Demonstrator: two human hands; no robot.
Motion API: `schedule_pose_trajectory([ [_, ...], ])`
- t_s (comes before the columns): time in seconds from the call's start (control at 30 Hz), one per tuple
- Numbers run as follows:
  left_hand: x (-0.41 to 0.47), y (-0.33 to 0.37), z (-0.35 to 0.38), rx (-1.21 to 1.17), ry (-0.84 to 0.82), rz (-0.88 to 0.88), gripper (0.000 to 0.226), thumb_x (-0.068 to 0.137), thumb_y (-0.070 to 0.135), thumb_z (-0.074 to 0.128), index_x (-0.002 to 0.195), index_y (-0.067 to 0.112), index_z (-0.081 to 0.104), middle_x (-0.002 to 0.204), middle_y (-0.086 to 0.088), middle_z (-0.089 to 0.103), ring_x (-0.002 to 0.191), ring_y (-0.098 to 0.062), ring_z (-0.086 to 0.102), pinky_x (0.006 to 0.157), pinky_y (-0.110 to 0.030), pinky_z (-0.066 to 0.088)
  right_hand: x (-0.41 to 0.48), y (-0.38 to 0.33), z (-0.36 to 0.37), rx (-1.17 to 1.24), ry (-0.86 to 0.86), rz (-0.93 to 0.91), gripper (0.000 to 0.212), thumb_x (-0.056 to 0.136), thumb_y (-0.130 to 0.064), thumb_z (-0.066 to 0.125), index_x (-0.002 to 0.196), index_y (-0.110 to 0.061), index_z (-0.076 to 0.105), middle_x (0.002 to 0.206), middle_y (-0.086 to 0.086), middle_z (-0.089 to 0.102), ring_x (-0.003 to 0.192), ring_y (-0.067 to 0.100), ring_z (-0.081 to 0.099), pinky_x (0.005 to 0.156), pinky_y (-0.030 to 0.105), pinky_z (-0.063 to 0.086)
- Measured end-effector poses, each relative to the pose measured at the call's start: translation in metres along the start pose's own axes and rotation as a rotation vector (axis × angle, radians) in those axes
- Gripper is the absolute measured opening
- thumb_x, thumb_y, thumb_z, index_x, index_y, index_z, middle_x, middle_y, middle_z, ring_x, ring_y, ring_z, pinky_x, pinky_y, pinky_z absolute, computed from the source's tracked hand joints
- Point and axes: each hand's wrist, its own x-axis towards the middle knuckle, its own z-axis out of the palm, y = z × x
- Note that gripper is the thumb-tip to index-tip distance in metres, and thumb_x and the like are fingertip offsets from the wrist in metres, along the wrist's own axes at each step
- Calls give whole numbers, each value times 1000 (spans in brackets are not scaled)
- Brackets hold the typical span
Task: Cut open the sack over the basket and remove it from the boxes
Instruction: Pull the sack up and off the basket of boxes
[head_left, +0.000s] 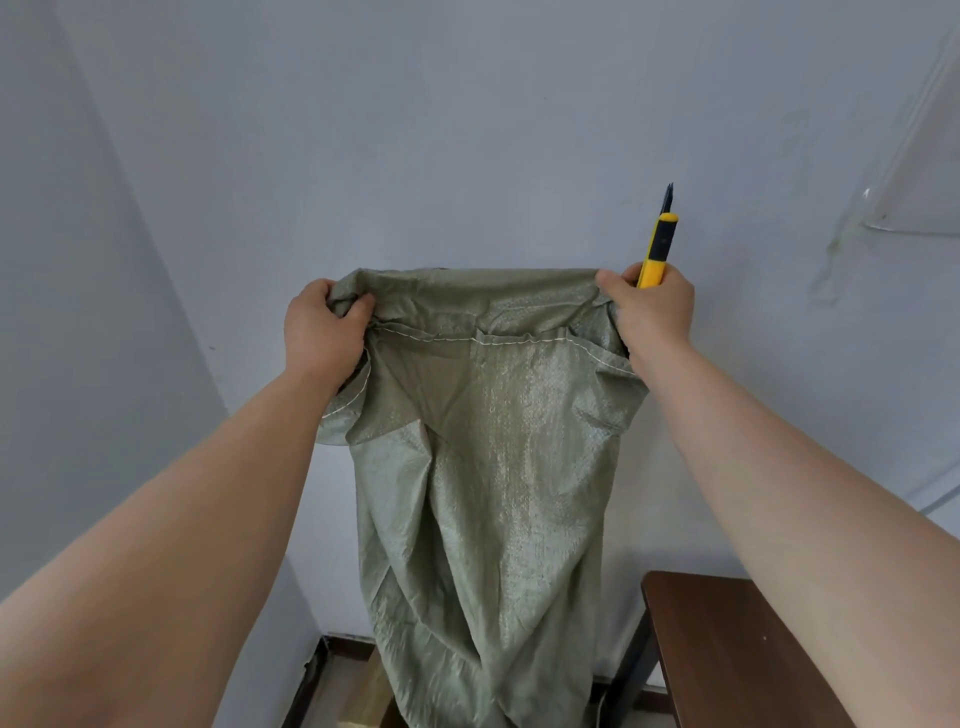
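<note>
Both hands hold the green woven sack (483, 467) up by its top edge. The left hand (322, 325) has its fingers bunched tight on one corner. The right hand (654, 306) pinches the other, also gripping a yellow utility knife (657, 249), blade up.

Two bare forearms, no sleeves in view, left hand (323, 326) and right hand (653, 312) ungloved, no rings, watch or bands visible, nails short

The hanging sack (483, 467) fills the middle, blocking any reach straight ahead to the wall (467, 130). Open air lies above it and to its left (nothing there but wall). Low on the right, the dark counter (727, 649) juts in just beside the sack.
</note>
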Motion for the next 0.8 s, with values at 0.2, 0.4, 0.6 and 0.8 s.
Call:
schedule_pose_trajectory([
  [0.2, 0, -2, -4, 13, -11, -18, 19, 88, 25, 62, 91, 7, 59, 78, -2, 58, 77, -21, 54, 56, -20, 38, -3, -1, -2, 0, -13, 9, 30, 78, -20, 75, 68, -22, 47, 62, -5, 46, 53, 10, 41, 54, 22, 37],
  [0.4, 1, 0, -13, 32, -5, -33, 26, 88, 26, 62, 94, 0, 61, 84, -11, 61, 74, -23, 53, 57, -24, 39, -6, -7, -3, -5, -21, 5, 31, 78, -20, 76, 68, -22, 47, 62, -4, 46, 53, 12, 41, 53, 23, 37],
  [0.6, 4, 12, -29, 14, 19, -7, 24, 88, 24, 61, 92, 0, 60, 79, -8, 57, 73, -22, 51, 54, -22, 36, -16, -29, -3, 3, -14, -24, 29, 78, -19, 76, 68, -21, 48, 62, -4, 46, 53, 12, 42, 52, 22, 36],
  [0.8, 8, 27, -59, -29, 30, 26, 27, 89, 25, 60, 91, -1, 59, 81, -10, 57, 72, -21, 49, 55, -24, 36, -34, -60, -2, 16, 9, -52, 25, 78, -21, 75, 69, -21, 52, 64, -5, 50, 55, 11, 46, 54, 22, 39],
])
